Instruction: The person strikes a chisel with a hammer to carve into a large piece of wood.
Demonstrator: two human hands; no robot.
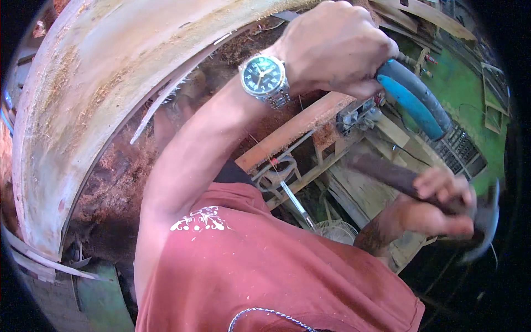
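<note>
My left hand (337, 50), with a steel watch on its wrist, is closed in a fist around a tool with a blue and black grip (415, 99). The grip sticks out to the right of the fist, and the tool's other end is hidden. At the lower right, my right hand (437, 207) is wrapped round the dark brown handle of a hammer (387, 172), close to its head. The hammer head is smeared by motion. A large curved piece of pale wood (83, 94), dusted with sawdust, rises to the left of my left arm.
Reddish sawdust and shavings (119, 177) cover the ground beside the wood. An orange beam (298, 130) and planks (348, 193) lie beyond my torso, near a white fan grille (336, 229). A grey slatted crate (459, 152) stands on green flooring (459, 91).
</note>
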